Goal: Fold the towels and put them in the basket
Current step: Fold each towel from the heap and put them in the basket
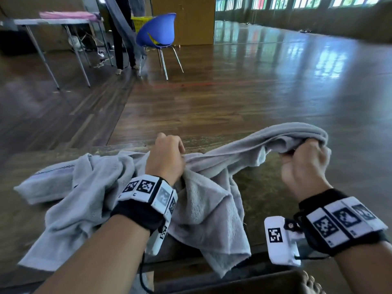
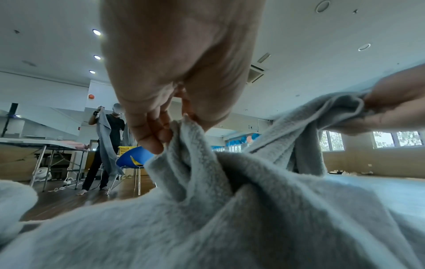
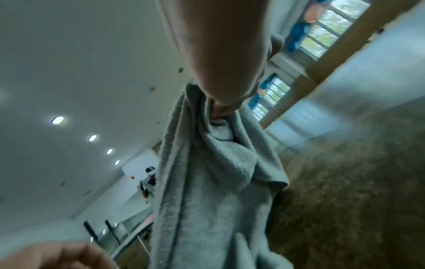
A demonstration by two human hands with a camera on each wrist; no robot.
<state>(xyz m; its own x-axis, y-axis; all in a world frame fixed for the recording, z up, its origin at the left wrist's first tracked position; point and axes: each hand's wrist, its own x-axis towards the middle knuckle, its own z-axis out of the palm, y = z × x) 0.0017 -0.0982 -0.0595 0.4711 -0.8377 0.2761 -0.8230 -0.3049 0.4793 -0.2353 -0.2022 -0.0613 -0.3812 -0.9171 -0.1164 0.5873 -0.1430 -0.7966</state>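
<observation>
You've got one grey terry towel [image 1: 203,200] here, totally unfolded and bunched up on the brown tabletop [image 1: 263,187]. Its left end lies flat-ish with a thin woven stripe band showing near the edge, the middle is crumpled into folds, and a corner droops over the near table edge. The right end is lifted off the surface, gathered into a thick rope-like roll.

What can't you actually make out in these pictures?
- Left hand fingertips: head view, hidden by its own back.
- Grey towel: one or several, bunched folds hide it.
- Brown container: cut off by the bottom edge.
- Table: right wrist view, blurred.
- Right hand fingers: mostly buried in towel.
</observation>
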